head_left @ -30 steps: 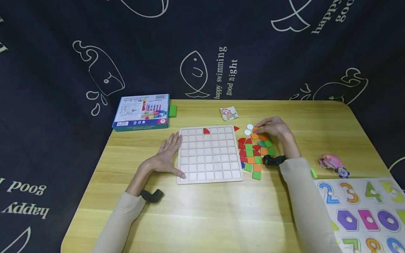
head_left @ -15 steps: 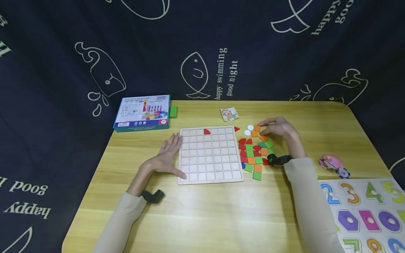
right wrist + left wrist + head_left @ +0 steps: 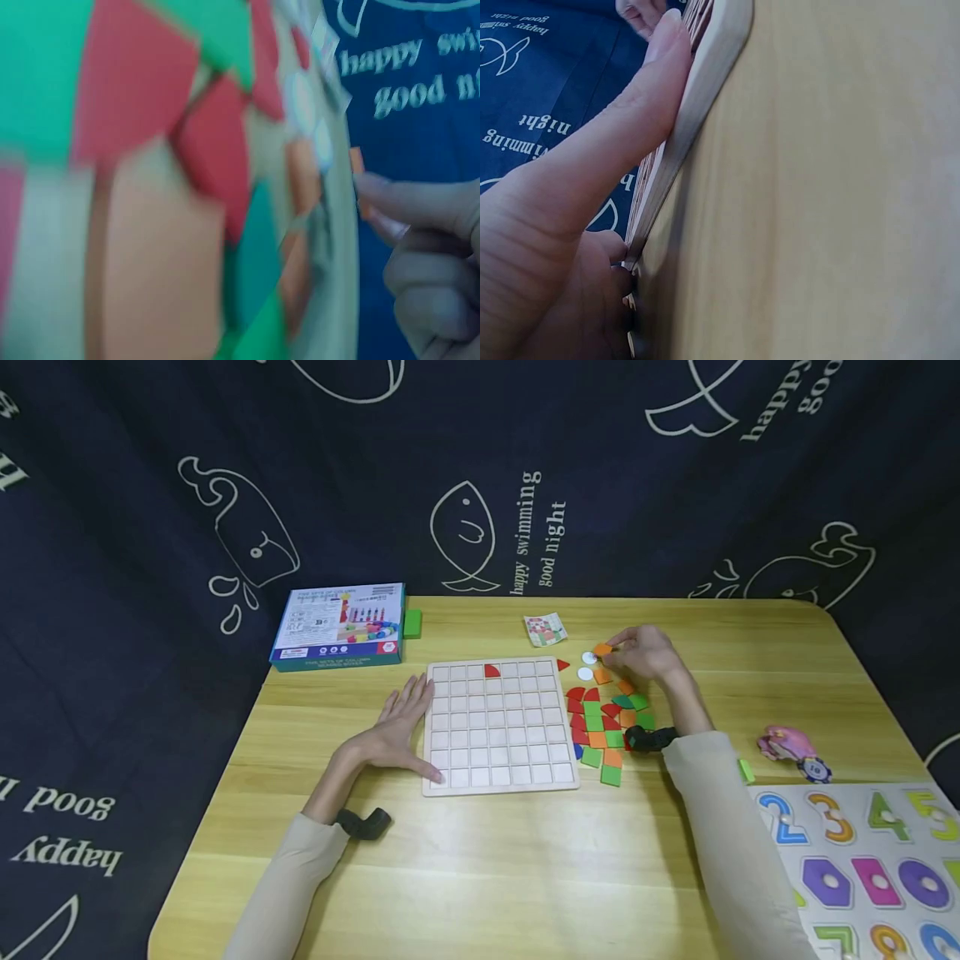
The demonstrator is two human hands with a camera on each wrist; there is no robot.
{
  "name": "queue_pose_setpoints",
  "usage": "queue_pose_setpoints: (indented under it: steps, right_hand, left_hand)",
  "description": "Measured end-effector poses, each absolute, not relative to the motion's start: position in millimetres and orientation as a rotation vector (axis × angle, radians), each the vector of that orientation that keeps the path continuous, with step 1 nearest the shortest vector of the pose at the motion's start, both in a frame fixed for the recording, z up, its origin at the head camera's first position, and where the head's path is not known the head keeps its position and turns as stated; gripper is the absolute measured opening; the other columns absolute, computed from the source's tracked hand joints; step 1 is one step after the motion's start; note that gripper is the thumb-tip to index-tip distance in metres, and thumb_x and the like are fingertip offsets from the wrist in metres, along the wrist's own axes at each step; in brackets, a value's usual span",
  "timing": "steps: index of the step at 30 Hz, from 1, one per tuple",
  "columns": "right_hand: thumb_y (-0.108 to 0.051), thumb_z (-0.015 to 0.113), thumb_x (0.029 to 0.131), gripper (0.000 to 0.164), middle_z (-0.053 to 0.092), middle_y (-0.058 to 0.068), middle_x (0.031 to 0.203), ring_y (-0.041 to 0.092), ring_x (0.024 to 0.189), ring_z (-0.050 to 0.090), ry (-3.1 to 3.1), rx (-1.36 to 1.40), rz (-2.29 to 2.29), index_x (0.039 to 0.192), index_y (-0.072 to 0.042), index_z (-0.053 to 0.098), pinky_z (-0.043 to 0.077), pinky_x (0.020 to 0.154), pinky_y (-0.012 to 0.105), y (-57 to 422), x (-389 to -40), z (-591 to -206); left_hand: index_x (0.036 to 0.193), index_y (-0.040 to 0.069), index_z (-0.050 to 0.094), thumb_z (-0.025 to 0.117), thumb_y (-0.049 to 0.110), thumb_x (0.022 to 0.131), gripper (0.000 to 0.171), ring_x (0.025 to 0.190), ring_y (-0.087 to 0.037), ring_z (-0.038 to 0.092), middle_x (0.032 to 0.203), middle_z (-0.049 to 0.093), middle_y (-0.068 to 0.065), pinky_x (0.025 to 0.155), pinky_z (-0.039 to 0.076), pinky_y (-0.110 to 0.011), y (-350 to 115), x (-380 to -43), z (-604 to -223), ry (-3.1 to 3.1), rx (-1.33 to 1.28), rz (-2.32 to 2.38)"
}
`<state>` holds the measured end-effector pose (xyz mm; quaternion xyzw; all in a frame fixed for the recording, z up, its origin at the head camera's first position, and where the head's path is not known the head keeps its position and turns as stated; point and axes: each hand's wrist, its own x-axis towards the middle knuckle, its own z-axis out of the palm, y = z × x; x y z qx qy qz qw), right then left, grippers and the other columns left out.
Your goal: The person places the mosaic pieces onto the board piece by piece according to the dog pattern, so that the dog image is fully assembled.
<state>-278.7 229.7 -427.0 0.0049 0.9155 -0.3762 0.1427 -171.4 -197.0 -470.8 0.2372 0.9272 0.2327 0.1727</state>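
My left hand (image 3: pixel 388 739) lies along the left side of a wooden grid board (image 3: pixel 501 727), fingers straight at its edge and thumb over the lower left corner. In the left wrist view the thumb (image 3: pixel 604 146) rests on the board's raised rim (image 3: pixel 697 112). One red quarter-circle piece (image 3: pixel 492 671) sits in the board's top row. Right of the board, my right hand (image 3: pixel 647 653) pinches an orange square tile (image 3: pixel 603 650) between thumb and fingertips, above the loose pieces. The right wrist view shows this orange tile (image 3: pixel 357 160) edge-on in the pinch.
Several red, green and orange pieces (image 3: pixel 593 723) lie beside the board, with two white discs (image 3: pixel 585 673) behind them. A small picture card (image 3: pixel 545 630) lies at the back. A toy box (image 3: pixel 337 627) stands back left; a pink toy (image 3: pixel 786 743) and number puzzle (image 3: pixel 855 852) lie right.
The right hand first drew back right from the orange tiles, then came back left and lifted one orange tile in a pinch. The left hand has stayed on the board.
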Motion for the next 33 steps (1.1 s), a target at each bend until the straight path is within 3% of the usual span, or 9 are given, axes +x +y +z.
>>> queue_pose_setpoints:
  steps: [4, 10, 13, 16, 20, 24, 29, 32, 33]
  right_hand:
    - [-0.02, 0.071, 0.088, 0.031, 0.034, -0.003, 0.057, 0.014, 0.048, 0.031, 2.568, -0.103, -1.215, 0.115, -0.007, 0.066, 0.026, 0.044, 0.026, 190, -275, -418]
    - [-0.015, 0.076, 0.083, 0.025, 0.029, -0.005, 0.056, 0.014, 0.05, 0.023, 2.453, -0.328, -1.256, 0.107, -0.01, 0.072, 0.026, 0.05, 0.027, 112, -271, -421]
    - [-0.012, 0.077, 0.081, 0.023, 0.05, -0.004, 0.069, 0.013, 0.059, 0.03, 2.454, -0.388, -1.222, 0.104, -0.008, 0.073, 0.031, 0.056, 0.026, 83, -271, -428]
    - [-0.01, 0.077, 0.081, 0.022, 0.067, 0.005, 0.09, 0.013, 0.065, 0.036, 2.475, -0.391, -1.19, 0.102, -0.006, 0.074, 0.033, 0.06, 0.024, 64, -273, -435]
    - [-0.01, 0.078, 0.079, 0.022, 0.07, 0.013, 0.1, 0.013, 0.063, 0.04, 2.507, -0.369, -1.186, 0.1, -0.006, 0.074, 0.036, 0.06, 0.024, 53, -275, -437]
    - [-0.008, 0.081, 0.076, 0.023, 0.071, 0.01, 0.103, 0.014, 0.064, 0.042, 2.512, -0.322, -1.231, 0.098, -0.007, 0.076, 0.037, 0.064, 0.025, 53, -278, -438]
    - [-0.006, 0.081, 0.074, 0.024, 0.072, 0.009, 0.113, 0.019, 0.086, 0.051, 2.432, -0.29, -1.334, 0.098, -0.007, 0.077, 0.042, 0.08, 0.028, 55, -281, -444]
    - [-0.006, 0.082, 0.074, 0.028, 0.074, 0.004, 0.11, 0.013, 0.103, 0.059, 2.385, -0.318, -1.344, 0.102, -0.008, 0.077, 0.046, 0.09, 0.025, 56, -282, -445]
    - [-0.007, 0.082, 0.074, 0.03, 0.075, 0.002, 0.101, 0.013, 0.094, 0.06, 2.374, -0.333, -1.349, 0.104, -0.008, 0.076, 0.047, 0.084, 0.024, 58, -282, -444]
  left_hand:
    - [0.154, 0.01, -0.013, 0.081, 0.07, 0.054, 0.149, 0.149, -0.028, -0.022, 0.161, -0.023, -0.01, 0.122, -0.01, -0.053, -197, -171, -471, 2.633, 0.663, 0.648]
    - [0.154, 0.009, -0.012, 0.081, 0.069, 0.055, 0.149, 0.149, -0.029, -0.021, 0.161, -0.022, -0.011, 0.122, -0.01, -0.053, -196, -171, -473, 2.635, 0.674, 0.66]
    - [0.154, 0.009, -0.012, 0.081, 0.069, 0.056, 0.148, 0.15, -0.03, -0.02, 0.161, -0.021, -0.011, 0.122, -0.01, -0.054, -196, -170, -473, 2.632, 0.677, 0.662]
    - [0.154, 0.01, -0.012, 0.081, 0.069, 0.056, 0.148, 0.15, -0.029, -0.02, 0.161, -0.021, -0.011, 0.122, -0.01, -0.054, -196, -170, -471, 2.631, 0.672, 0.658]
    - [0.154, 0.01, -0.012, 0.082, 0.068, 0.055, 0.149, 0.15, -0.029, -0.02, 0.162, -0.021, -0.011, 0.122, -0.01, -0.054, -196, -171, -468, 2.635, 0.665, 0.651]
    - [0.154, 0.009, -0.012, 0.082, 0.067, 0.055, 0.148, 0.15, -0.031, -0.02, 0.162, -0.021, -0.012, 0.121, -0.009, -0.055, -195, -173, -468, 2.638, 0.672, 0.643]
    - [0.154, 0.009, -0.012, 0.081, 0.068, 0.056, 0.148, 0.15, -0.031, -0.019, 0.162, -0.02, -0.011, 0.121, -0.009, -0.056, -193, -173, -470, 2.638, 0.672, 0.645]
    - [0.154, 0.009, -0.012, 0.081, 0.069, 0.055, 0.148, 0.15, -0.03, -0.02, 0.162, -0.021, -0.01, 0.122, -0.009, -0.055, -193, -172, -469, 2.633, 0.657, 0.645]
    - [0.154, 0.01, -0.012, 0.081, 0.069, 0.055, 0.148, 0.15, -0.029, -0.02, 0.162, -0.021, -0.01, 0.122, -0.009, -0.054, -193, -171, -469, 2.635, 0.653, 0.646]
